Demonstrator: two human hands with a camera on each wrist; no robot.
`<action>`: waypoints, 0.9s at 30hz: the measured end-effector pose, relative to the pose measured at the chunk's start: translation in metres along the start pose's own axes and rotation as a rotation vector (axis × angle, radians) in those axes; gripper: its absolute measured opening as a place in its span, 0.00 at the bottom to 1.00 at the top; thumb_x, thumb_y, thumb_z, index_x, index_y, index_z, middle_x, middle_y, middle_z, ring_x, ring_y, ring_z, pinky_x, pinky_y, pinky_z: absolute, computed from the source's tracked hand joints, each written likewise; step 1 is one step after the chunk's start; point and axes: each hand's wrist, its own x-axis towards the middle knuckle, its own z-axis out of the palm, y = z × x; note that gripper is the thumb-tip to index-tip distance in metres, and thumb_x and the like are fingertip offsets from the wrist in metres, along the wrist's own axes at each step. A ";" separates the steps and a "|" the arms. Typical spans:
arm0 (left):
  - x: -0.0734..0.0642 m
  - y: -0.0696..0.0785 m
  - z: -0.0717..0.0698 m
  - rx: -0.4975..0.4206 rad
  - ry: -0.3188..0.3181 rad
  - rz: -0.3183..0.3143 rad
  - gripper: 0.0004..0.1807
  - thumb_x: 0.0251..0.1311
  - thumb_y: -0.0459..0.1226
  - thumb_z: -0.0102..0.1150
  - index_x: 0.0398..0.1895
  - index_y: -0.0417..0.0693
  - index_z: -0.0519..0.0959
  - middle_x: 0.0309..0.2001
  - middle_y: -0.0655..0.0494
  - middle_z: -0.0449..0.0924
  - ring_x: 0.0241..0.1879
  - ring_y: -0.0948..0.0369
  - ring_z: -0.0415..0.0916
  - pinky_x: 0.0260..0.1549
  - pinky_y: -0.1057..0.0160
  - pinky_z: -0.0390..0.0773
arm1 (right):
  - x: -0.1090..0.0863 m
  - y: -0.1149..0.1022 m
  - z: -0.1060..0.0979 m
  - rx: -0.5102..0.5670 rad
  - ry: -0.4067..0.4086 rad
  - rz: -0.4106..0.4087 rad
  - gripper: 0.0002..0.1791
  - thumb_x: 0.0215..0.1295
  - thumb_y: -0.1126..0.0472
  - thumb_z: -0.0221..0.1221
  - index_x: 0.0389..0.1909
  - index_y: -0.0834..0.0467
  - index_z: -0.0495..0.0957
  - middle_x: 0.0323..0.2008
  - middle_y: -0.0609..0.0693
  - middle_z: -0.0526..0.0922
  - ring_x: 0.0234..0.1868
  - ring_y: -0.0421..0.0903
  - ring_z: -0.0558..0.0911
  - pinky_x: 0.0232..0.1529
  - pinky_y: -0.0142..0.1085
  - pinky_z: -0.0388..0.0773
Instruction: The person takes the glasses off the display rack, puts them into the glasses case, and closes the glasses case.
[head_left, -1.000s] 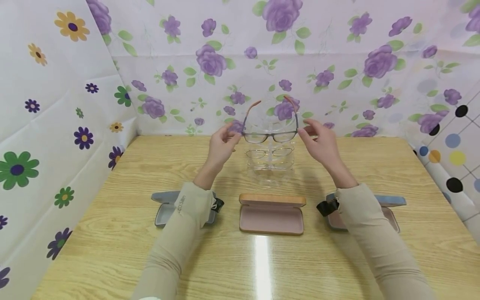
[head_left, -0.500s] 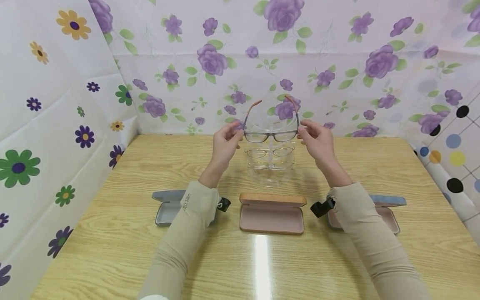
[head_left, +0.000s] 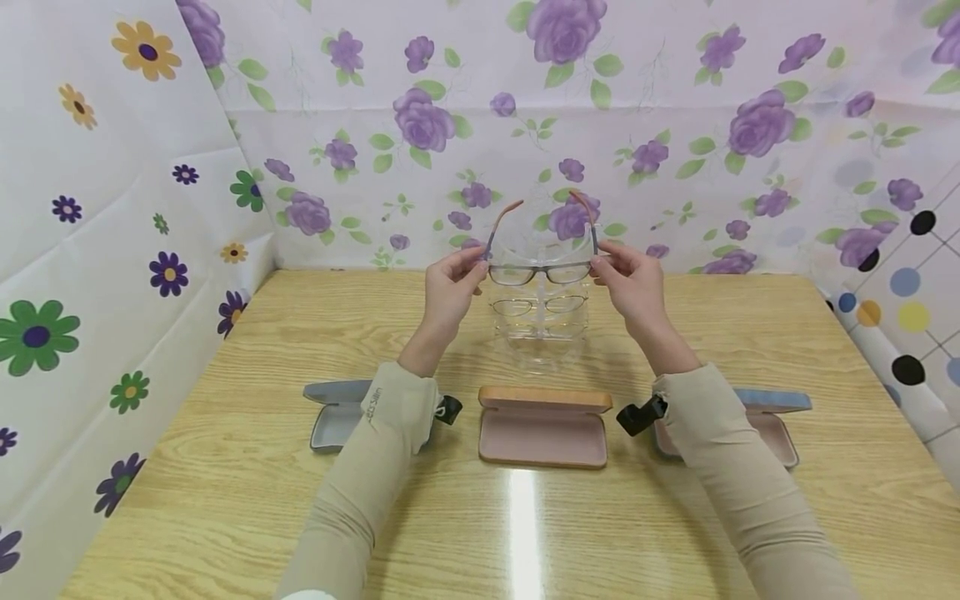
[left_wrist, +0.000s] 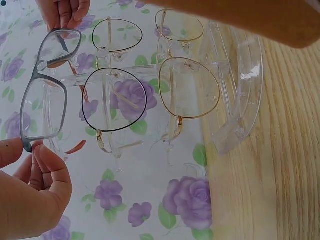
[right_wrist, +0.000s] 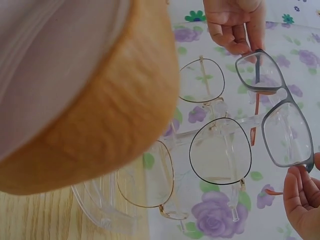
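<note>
Grey rectangular eyeglasses (head_left: 540, 269) with orange-brown temple tips sit at the top of a clear display stand (left_wrist: 250, 75), temples pointing back. My left hand (head_left: 448, 292) pinches them at the left hinge between thumb and fingers. At the opposite hinge, my right hand (head_left: 633, 283) pinches the other side. Below them on the stand are round dark-rimmed eyeglasses (left_wrist: 114, 100) and, lower still, gold-rimmed eyeglasses (left_wrist: 190, 87). Whether the grey pair touches the stand's top arm cannot be made out.
An open tan glasses case (head_left: 543, 440) with pink lining lies in front of the stand. An open grey-blue case (head_left: 333, 427) lies under my left forearm, and another blue case (head_left: 776, 402) is partly behind my right sleeve. Flowered cloth (head_left: 420, 192) hangs behind the table.
Both hands have closed in slightly on the grey eyeglasses, the right hand shifting a little left. The eyeglasses, the stand and the cases stay about where they were.
</note>
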 end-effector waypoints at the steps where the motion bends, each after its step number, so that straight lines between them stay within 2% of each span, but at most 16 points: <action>1: 0.000 0.000 0.000 -0.002 0.001 0.001 0.13 0.57 0.26 0.55 0.46 0.30 0.77 0.26 0.60 0.74 0.25 0.68 0.70 0.21 0.73 0.72 | 0.000 0.000 0.000 0.001 0.002 0.000 0.20 0.63 0.65 0.55 0.55 0.67 0.72 0.28 0.43 0.79 0.27 0.34 0.78 0.36 0.28 0.76; 7: -0.003 0.002 0.000 -0.004 0.001 0.003 0.13 0.58 0.26 0.55 0.46 0.31 0.77 0.26 0.61 0.75 0.25 0.68 0.70 0.22 0.73 0.72 | -0.002 -0.002 0.000 0.008 0.024 0.007 0.19 0.63 0.67 0.55 0.55 0.67 0.72 0.27 0.42 0.79 0.27 0.35 0.78 0.35 0.28 0.76; 12: -0.003 0.004 0.001 -0.012 0.017 0.003 0.13 0.57 0.26 0.55 0.46 0.31 0.77 0.27 0.60 0.75 0.24 0.69 0.70 0.22 0.73 0.73 | -0.002 -0.005 0.001 -0.006 0.044 -0.025 0.19 0.62 0.66 0.55 0.54 0.66 0.73 0.27 0.42 0.79 0.27 0.35 0.78 0.33 0.26 0.76; 19: -0.006 0.010 -0.001 -0.002 0.013 0.029 0.13 0.58 0.26 0.54 0.46 0.30 0.76 0.30 0.53 0.77 0.26 0.64 0.71 0.22 0.73 0.73 | -0.008 -0.012 0.000 -0.039 0.047 -0.064 0.19 0.63 0.65 0.56 0.55 0.66 0.73 0.27 0.42 0.79 0.28 0.35 0.78 0.34 0.26 0.76; 27: -0.010 0.016 -0.002 -0.007 0.018 0.048 0.12 0.57 0.25 0.55 0.45 0.30 0.77 0.28 0.59 0.76 0.24 0.68 0.70 0.23 0.71 0.73 | -0.016 -0.018 0.000 -0.025 0.053 -0.105 0.18 0.62 0.65 0.56 0.54 0.65 0.74 0.26 0.40 0.78 0.28 0.36 0.78 0.33 0.25 0.76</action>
